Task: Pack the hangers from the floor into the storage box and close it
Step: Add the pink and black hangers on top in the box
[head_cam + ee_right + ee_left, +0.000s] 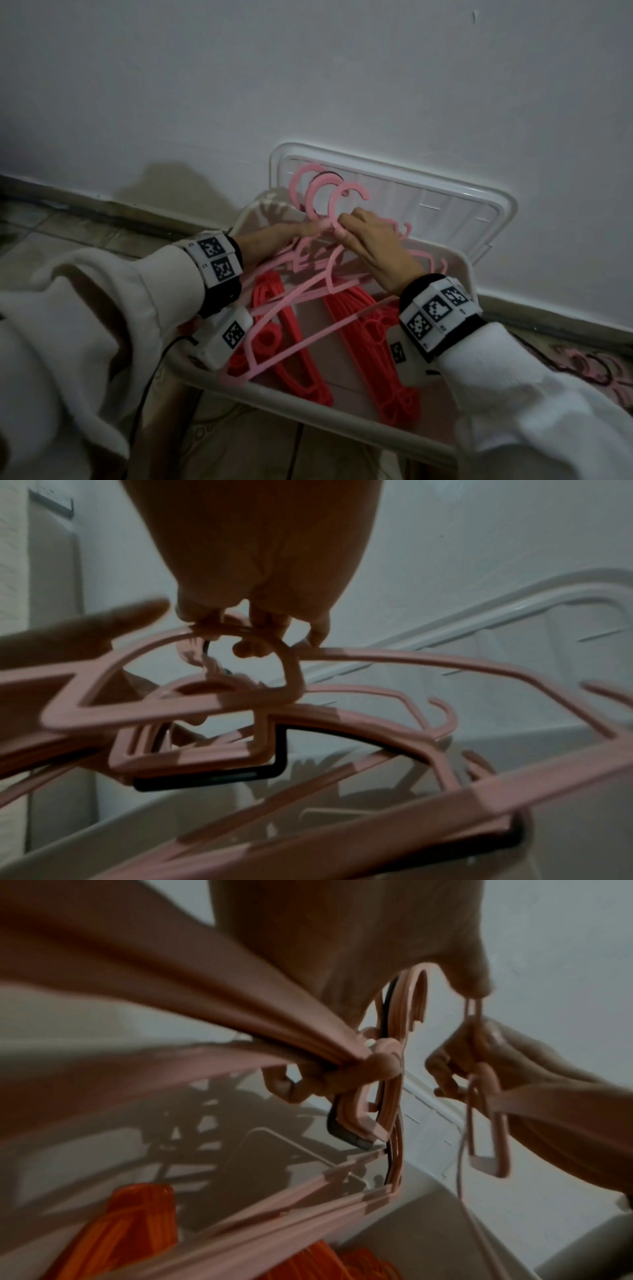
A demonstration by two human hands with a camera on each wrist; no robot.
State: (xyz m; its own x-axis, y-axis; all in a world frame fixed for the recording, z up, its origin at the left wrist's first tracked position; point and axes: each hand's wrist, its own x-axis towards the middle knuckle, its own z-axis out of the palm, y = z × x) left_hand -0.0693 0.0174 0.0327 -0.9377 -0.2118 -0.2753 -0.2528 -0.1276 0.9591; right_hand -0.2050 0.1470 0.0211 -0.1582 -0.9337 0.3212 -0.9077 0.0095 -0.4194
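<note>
Pink hangers [310, 291], hooks toward the wall, gripped at their necks by both hands, above the storage box [455, 270].

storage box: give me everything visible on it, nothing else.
The storage box is a white, slightly translucent plastic bin with a rolled rim, standing on the floor against the wall. Its lid is off the opening, propped upright behind it against the wall. Inside lie red hangers on the bottom, with pink hangers slanting above them, hooks reaching past the far rim. The left hand and right hand grip those at the necks.
</note>
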